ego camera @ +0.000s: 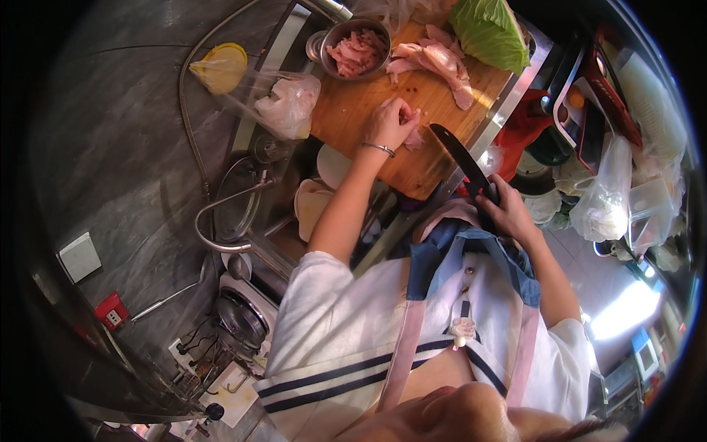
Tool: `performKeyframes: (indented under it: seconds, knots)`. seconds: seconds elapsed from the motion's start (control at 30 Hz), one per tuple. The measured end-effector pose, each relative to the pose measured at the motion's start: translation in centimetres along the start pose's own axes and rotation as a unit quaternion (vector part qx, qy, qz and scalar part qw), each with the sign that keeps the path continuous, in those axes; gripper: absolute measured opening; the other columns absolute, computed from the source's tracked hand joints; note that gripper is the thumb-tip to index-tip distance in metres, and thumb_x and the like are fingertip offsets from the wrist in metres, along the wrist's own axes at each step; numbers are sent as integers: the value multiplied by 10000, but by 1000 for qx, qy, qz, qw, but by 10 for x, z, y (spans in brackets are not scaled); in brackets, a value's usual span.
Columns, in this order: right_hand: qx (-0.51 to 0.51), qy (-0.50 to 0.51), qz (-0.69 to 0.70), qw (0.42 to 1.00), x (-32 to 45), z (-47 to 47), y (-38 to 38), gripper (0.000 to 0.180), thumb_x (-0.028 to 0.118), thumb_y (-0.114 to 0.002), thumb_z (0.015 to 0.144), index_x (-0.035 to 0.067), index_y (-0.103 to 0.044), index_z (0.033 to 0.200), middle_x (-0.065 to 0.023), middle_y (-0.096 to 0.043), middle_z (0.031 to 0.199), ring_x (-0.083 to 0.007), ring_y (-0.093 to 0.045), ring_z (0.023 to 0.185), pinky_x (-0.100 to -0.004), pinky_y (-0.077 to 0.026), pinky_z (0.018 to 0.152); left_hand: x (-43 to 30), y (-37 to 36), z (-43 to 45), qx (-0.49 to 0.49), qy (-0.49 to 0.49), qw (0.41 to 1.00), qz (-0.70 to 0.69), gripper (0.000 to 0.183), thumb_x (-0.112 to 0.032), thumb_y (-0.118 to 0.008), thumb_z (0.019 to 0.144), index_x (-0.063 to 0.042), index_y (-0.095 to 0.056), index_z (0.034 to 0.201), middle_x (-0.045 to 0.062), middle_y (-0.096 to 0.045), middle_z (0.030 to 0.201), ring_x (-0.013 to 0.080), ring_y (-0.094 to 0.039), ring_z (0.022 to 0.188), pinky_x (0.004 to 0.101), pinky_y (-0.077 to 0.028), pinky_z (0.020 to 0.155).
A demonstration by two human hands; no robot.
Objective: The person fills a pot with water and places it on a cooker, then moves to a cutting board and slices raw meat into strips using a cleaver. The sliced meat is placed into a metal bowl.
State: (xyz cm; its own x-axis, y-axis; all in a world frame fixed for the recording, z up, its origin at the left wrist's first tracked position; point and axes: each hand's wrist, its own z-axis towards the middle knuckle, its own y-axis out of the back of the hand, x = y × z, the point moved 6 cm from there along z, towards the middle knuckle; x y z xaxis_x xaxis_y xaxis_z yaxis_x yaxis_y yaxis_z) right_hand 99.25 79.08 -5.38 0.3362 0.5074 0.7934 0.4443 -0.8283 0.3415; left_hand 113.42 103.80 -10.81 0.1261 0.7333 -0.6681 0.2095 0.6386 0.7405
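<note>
My left hand (393, 122), with a bracelet at the wrist, pinches a small piece of raw meat (413, 138) on the wooden cutting board (353, 116). My right hand (505, 207) grips the handle of a dark-bladed knife (461, 157). Its blade points up and to the left, its tip near the meat piece and beside the board's right side. Larger slices of raw meat (442, 62) lie on the board beyond my hands. Cut strips of meat (358, 52) fill a metal bowl (332, 70) at the board's far left corner. A cabbage (489, 33) sits at the far right.
A plastic bag (290, 106) lies left of the board, near a curved metal faucet (205, 221). Pale rounded boards or plates (312, 207) stand below the board's left edge. Right of the metal counter edge (511, 96) are a red bag (522, 130) and a hanging clear bag (607, 193).
</note>
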Motion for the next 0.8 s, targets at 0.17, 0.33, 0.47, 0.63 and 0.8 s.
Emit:
performKeyframes:
  seconds: [0.17, 0.33, 0.47, 0.63, 0.8]
  knots:
    - [-6, -11, 1, 1000, 2, 0, 1, 329, 192, -678, 860, 3, -545, 1093, -238, -644, 878, -395, -635, 852, -410, -493, 772, 9, 5, -20, -88, 85, 983, -135, 289, -151, -712, 839, -46, -517, 1025, 75, -633, 831, 154, -640, 686, 274, -513, 604]
    - [-1, -9, 11, 1000, 1, 4, -2, 326, 177, -676, 860, 4, -546, 1104, -238, -645, 883, -398, -634, 854, -411, -492, 781, 38, 1, -70, -137, 283, 832, -457, 266, -33, -609, 886, -70, -498, 1125, 58, -626, 1030, 142, -639, 829, 255, -545, 675]
    - [12, -7, 9, 1000, 3, 8, -5, 320, 173, -674, 862, 1, -548, 1100, -238, -644, 872, -403, -631, 842, -410, -493, 768, 24, 11, -90, -97, 252, 831, -487, 258, -24, -613, 887, -70, -506, 1117, 59, -631, 1043, 132, -629, 909, 248, -534, 732]
    - [18, -3, -4, 1000, 8, 10, -6, 317, 178, -672, 866, 4, -546, 1099, -233, -642, 841, -406, -630, 813, -408, -495, 746, 0, -3, -103, 10, 227, 788, -572, 232, -44, -634, 891, -80, -521, 1090, 50, -639, 1031, 121, -625, 925, 237, -524, 746]
    - [25, 9, -32, 999, 7, 10, -7, 316, 182, -669, 868, 15, -544, 1105, -238, -652, 856, -410, -638, 837, -420, -500, 747, 19, 4, -96, -61, 234, 950, -197, 340, -88, -749, 810, -46, -534, 1071, 48, -633, 923, 147, -609, 847, 269, -513, 718]
